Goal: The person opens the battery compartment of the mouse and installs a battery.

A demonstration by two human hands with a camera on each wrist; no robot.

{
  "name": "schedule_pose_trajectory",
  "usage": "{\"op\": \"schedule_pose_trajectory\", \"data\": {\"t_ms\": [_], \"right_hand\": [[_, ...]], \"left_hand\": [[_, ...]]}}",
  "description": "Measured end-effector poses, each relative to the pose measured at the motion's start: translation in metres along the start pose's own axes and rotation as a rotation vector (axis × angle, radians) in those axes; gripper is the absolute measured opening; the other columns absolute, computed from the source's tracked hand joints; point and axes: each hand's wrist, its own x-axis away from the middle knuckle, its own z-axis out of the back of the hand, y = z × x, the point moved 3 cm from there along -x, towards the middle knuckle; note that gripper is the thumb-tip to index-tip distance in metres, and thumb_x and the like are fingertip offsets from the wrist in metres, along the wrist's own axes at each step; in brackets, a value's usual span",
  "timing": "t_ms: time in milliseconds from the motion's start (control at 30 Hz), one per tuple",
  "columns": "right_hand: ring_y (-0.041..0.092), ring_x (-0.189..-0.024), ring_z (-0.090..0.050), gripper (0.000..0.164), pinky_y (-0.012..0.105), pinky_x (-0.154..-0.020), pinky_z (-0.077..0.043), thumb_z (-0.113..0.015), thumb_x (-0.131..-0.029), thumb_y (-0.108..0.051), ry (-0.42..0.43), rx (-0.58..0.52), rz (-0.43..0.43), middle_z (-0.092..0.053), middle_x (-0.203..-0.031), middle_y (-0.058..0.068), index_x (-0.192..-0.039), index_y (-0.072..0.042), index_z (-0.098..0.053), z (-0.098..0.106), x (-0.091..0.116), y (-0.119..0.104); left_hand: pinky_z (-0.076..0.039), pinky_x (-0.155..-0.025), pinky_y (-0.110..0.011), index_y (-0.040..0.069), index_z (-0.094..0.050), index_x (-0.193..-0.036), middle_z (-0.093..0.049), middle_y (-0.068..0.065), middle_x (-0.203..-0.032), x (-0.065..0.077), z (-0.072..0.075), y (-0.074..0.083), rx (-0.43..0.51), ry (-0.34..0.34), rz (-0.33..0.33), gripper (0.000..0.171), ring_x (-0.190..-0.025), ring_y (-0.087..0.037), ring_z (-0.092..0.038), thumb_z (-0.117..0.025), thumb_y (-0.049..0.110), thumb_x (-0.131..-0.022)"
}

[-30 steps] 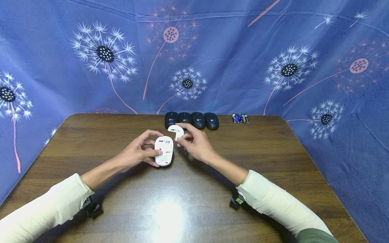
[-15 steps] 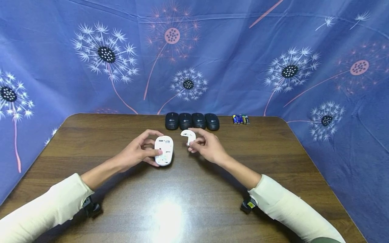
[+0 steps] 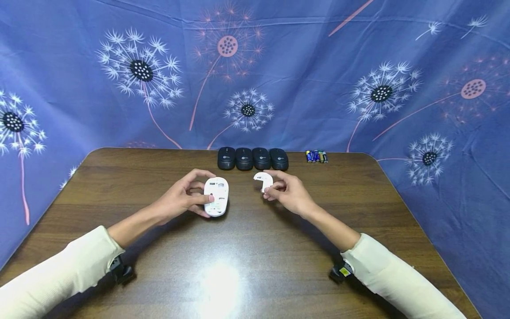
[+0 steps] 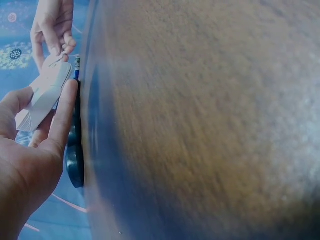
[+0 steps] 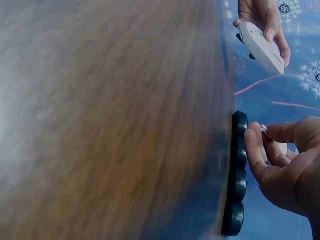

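Observation:
My left hand [image 3: 187, 195] grips a white computer mouse [image 3: 217, 201] by its left side, underside turned up toward the head camera, thumb across it. Its battery bay shows uncovered, with dark slots and a label. To the right, my right hand [image 3: 288, 191] pinches a curved white battery cover [image 3: 265, 179] between thumb and fingers, apart from the mouse. The right wrist view shows the mouse [image 5: 262, 47] in the left hand, while the cover is mostly hidden by the right fingers [image 5: 257, 155].
Several black mice [image 3: 244, 158] stand side by side in a row at the table's back edge. Right of them lie several small batteries [image 3: 316, 156]. The brown wooden table [image 3: 279, 266] meets a blue dandelion-patterned cloth [image 3: 303, 88] behind.
The right hand has drawn the white cover away from the mouse, to the right and slightly toward the body. My left hand and the mouse have hardly moved.

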Motion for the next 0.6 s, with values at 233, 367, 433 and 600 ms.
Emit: {"op": "schedule_pose_trajectory", "data": {"t_ms": [233,367,433,600], "right_hand": [[0.029,-0.093,-0.085,0.060,0.034,-0.088,-0.076,-0.072,-0.103,0.008,0.007,-0.076,-0.043,-0.081,-0.110,0.033,-0.161,0.004,-0.056,0.012,0.005,0.011],[0.024,-0.090,-0.085,0.061,0.035,-0.087,-0.076,-0.072,-0.103,0.009,0.014,-0.085,-0.069,-0.081,-0.111,0.034,-0.161,0.005,-0.055,0.020,0.008,0.016],[0.022,-0.089,-0.084,0.062,0.034,-0.087,-0.076,-0.072,-0.102,0.009,0.011,-0.085,-0.079,-0.080,-0.111,0.034,-0.162,0.006,-0.055,0.024,0.009,0.019],[0.016,-0.086,-0.082,0.061,0.031,-0.083,-0.076,-0.070,-0.103,0.009,-0.007,-0.054,-0.087,-0.079,-0.111,0.034,-0.161,0.011,-0.051,0.037,0.012,0.026]], "left_hand": [[-0.076,-0.082,-0.061,0.006,-0.045,-0.161,-0.069,-0.021,-0.121,0.000,0.000,0.001,0.009,0.004,0.001,0.066,-0.096,-0.033,-0.080,-0.072,-0.009,-0.103],[-0.076,-0.081,-0.060,0.006,-0.045,-0.161,-0.069,-0.021,-0.121,0.000,0.001,0.001,0.010,0.009,0.001,0.066,-0.095,-0.033,-0.080,-0.073,-0.009,-0.102],[-0.076,-0.081,-0.060,0.006,-0.045,-0.161,-0.069,-0.021,-0.121,0.000,0.002,0.002,0.008,0.012,0.000,0.066,-0.095,-0.032,-0.080,-0.073,-0.009,-0.102],[-0.076,-0.080,-0.060,0.006,-0.046,-0.160,-0.069,-0.020,-0.121,-0.001,0.003,0.002,0.008,0.019,-0.003,0.066,-0.094,-0.031,-0.080,-0.073,-0.010,-0.102]]}}
